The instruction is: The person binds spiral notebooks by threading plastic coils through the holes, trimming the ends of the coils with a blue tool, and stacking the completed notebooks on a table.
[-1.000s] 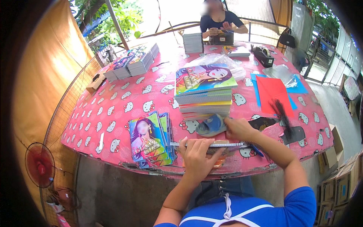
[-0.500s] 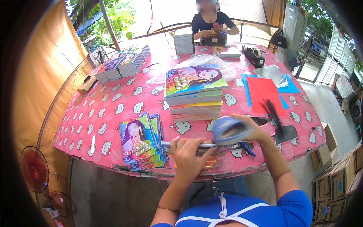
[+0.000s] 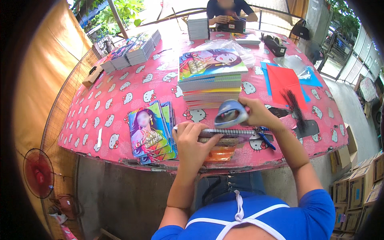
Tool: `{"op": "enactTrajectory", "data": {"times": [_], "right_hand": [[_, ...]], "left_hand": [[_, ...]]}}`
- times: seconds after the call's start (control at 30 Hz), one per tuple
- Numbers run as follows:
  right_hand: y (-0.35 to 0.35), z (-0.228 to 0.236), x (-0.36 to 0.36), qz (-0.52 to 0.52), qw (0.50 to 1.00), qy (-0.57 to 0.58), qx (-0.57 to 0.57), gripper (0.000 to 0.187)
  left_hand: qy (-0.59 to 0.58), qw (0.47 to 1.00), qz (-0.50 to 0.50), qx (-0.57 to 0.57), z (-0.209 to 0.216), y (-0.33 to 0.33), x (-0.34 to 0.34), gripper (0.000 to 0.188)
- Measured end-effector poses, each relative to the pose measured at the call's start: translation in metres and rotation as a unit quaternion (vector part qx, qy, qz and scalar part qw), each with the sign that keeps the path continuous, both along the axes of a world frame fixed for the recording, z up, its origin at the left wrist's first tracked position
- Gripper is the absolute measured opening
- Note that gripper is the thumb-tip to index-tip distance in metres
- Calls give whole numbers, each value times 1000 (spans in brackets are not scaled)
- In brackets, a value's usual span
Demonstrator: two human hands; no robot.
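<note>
Tool [image 3: 241, 116] has shifted leftward beside the spiral-bound notebook [image 3: 240, 132]

The notebook stack [image 3: 212, 90] layers pale grey page edges with green, yellow and red bands beneath a rainbow-coloured cover. Around it, the tablecloth [image 3: 114, 105] is pink, patterned with white cartoon cat heads wearing red bows. Left of the stack and nearer, fanned notebooks [image 3: 151, 134] show blue, green, yellow and pink. Right of it, a red sheet [image 3: 285, 82] overlaps bright blue sheets [image 3: 313, 82], with black binding coils [image 3: 295, 107] nearer. Before it come a blue-grey hand tool [image 3: 232, 105], a dark-coiled spiral notebook [image 3: 218, 132] and an orange packet [image 3: 220, 154].
</note>
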State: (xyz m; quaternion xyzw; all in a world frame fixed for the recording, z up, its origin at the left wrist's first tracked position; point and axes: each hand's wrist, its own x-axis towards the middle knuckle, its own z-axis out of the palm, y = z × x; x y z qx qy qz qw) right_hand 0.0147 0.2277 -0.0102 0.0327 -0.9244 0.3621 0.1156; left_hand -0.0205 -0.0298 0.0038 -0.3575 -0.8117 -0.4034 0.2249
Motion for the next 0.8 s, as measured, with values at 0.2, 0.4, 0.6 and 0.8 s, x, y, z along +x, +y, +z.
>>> {"op": "enactTrajectory", "data": {"times": [0.2,0.4,0.6,0.8], "right_hand": [[-15,8,-8,92,988,46,-112,46],[-33,14,-13,132,913,-40,-384,44],[-42,17,-24,149,850,-59,-501,42],[-52,15,-33,109,946,-25,-303,46]], "left_hand": [[-25,998,14,51,-5,-8,-3,39],[-77,990,29,111,-14,-22,-11,47],[-258,894,-75,359,-35,-28,-18,42],[-348,807,-140,455,-47,-45,-30,29]]}}
